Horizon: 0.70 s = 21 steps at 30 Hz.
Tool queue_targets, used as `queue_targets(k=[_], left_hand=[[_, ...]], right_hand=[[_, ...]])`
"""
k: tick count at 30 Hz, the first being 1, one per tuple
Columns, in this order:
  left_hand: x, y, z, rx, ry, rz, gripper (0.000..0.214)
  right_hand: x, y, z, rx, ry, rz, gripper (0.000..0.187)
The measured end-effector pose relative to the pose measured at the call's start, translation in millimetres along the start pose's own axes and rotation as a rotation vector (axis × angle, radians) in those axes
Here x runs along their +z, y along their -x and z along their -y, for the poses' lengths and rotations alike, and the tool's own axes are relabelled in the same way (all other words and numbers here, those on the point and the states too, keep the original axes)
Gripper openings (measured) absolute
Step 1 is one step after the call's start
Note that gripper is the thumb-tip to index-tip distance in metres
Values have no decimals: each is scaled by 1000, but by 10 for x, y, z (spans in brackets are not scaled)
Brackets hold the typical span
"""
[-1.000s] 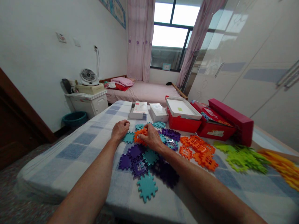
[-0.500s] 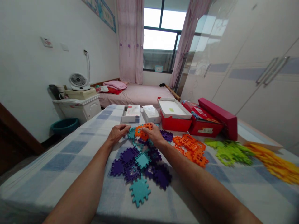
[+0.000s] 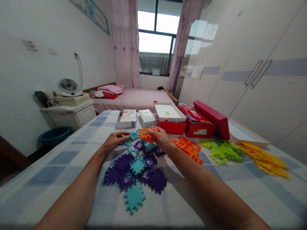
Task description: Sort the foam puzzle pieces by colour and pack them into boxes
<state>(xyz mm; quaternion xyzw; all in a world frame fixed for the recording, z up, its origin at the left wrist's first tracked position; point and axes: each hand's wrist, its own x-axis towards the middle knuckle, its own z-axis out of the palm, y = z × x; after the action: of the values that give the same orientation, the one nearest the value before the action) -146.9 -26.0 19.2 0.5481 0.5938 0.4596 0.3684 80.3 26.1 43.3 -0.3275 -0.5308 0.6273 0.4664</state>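
Two bare hands are held close together above the far end of a teal and purple pile, which is spread over a checked cloth. Orange pieces are grasped at their right edge between the thumb and fingers of the right hand. A teal piece is met at its left edge by the fingertips of the left hand; whether it is pinched or merely touched cannot be told. Nor can it be made out whether the teal and orange edges are interlocked or only set side by side.

If pressure is applied while the notches are misaligned, the teeth could be bent or a joint popped open. Since the orange pieces appear to be gripped by one edge only, they could be tipped and their unsupported side dropped into the pile. Loose pieces beneath could be snagged by projecting teeth and dragged along. The orange heap is laid just beside the right forearm, so its outer pieces could be swept away by a careless swing. If anything is pressed down, little firm backing may be given by the soft-looking cloth.
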Motion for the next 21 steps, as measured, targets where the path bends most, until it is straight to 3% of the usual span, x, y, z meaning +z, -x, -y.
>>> queue_targets(k=[4, 7, 9, 12, 16, 19, 21], left_hand=[[56, 5, -33, -5, 85, 35, 55], [27, -30, -4, 14, 87, -59, 52], [-8, -62, 28, 2, 87, -129, 51], [-40, -100, 73, -10, 56, -164, 51], [-39, -110, 89, -1, 7, -167, 48], [-36, -100, 75, 4, -7, -183, 49], [-39, -96, 66, 7, -24, -185, 50]], right_hand=[[146, -17, 15, 2, -54, 24, 36], [64, 45, 150, -14, -19, 20, 38], [-155, 132, 285, -62, 104, 12, 39], [-657, 294, 483, -129, 356, 9, 40], [-1307, 440, 597, -70, 666, 16, 43], [-1585, 484, 528, -91, 940, -25, 44], [-1648, 524, 445, -165, 1144, -110, 44]])
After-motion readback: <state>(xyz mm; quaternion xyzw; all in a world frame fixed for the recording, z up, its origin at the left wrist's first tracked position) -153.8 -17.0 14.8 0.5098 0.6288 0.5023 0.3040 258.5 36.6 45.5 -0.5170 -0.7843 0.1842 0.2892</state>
